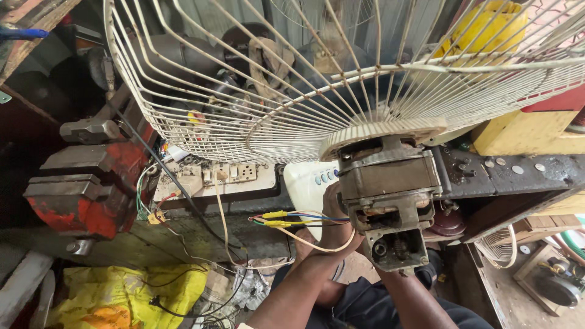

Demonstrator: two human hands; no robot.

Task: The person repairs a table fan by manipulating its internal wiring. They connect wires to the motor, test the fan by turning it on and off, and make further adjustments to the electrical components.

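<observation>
Red bench vise (82, 189), yellow container (487, 27)

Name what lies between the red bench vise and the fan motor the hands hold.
In the head view, a dirty white switch-and-socket board lies between red bench vise and fan motor, with loose coloured wires.

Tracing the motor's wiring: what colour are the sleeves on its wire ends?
Yellow sleeves, clearest in the head view.
</observation>
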